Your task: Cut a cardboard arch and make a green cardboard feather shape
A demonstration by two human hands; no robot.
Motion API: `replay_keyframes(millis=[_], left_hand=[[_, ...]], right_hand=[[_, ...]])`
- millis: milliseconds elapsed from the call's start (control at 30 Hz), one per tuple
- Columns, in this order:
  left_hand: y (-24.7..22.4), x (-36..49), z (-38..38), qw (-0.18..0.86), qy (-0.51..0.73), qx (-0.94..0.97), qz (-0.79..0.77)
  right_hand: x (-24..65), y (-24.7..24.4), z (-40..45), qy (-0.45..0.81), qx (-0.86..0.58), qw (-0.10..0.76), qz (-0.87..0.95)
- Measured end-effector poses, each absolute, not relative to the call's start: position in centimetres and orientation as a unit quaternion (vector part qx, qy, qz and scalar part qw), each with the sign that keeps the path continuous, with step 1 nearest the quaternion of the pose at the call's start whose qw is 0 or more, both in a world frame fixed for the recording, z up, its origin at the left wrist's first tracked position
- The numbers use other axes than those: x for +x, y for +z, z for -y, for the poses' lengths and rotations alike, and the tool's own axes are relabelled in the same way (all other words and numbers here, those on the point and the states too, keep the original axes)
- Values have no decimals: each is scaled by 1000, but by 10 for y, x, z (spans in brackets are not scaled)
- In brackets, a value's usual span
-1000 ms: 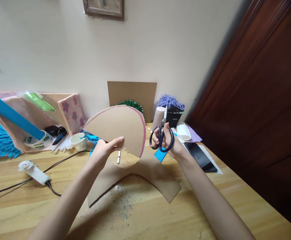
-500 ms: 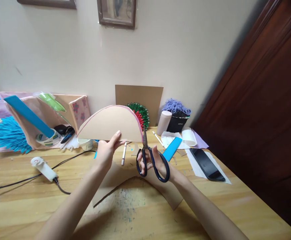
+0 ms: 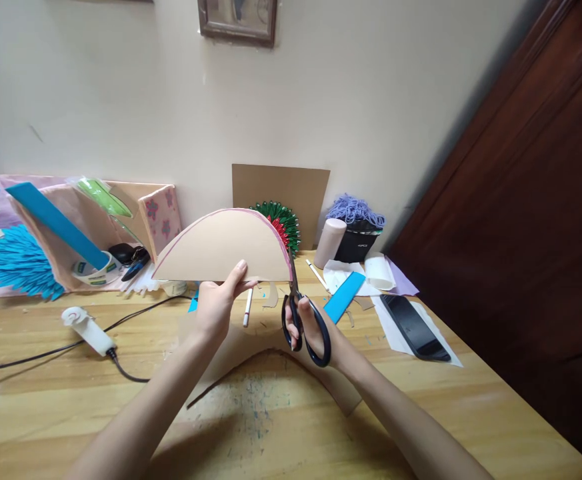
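My left hand (image 3: 221, 297) pinches the straight lower edge of a half-round cardboard piece (image 3: 215, 247), thumb on its face. A purple line follows the curved edge. In my right hand (image 3: 315, 323) is a pair of scissors (image 3: 321, 343) with dark handles, fingers and thumb through the loops. Their blades point upward at the right end of the cardboard piece, along its edge. Below both hands, a curved cardboard offcut (image 3: 221, 357) lies on the wooden table (image 3: 251, 433). A small cardboard scrap (image 3: 271, 295) lies just behind it.
A white pen (image 3: 247, 307), blue strip (image 3: 345, 297) and phone (image 3: 415, 327) lie on the table. At left are a white corded device (image 3: 88, 331) and a pink box (image 3: 161, 223). Behind stand a cardboard sheet (image 3: 281, 183), a green-red decoration (image 3: 291, 227) and a pink cylinder (image 3: 329, 243).
The scissor handles have drawn closer together, and the scissors have shifted slightly right. The cardboard's right end has moved a little right. A small scrap shows more plainly under it.
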State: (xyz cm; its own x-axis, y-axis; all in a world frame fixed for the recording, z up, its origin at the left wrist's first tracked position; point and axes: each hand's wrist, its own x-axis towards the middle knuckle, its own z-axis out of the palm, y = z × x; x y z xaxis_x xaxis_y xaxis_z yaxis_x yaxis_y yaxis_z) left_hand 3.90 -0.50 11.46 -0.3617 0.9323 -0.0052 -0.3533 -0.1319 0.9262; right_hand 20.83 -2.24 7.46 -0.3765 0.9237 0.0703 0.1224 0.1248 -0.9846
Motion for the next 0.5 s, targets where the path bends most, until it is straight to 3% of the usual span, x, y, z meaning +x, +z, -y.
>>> replay_keyframes(millis=[300, 500], left_hand=[[116, 39, 7, 474, 682, 311, -461], [117, 37, 4, 479, 687, 316, -446]], right_hand=[[204, 73, 23, 468, -434, 401, 657], [207, 74, 21, 521, -432, 382, 629]])
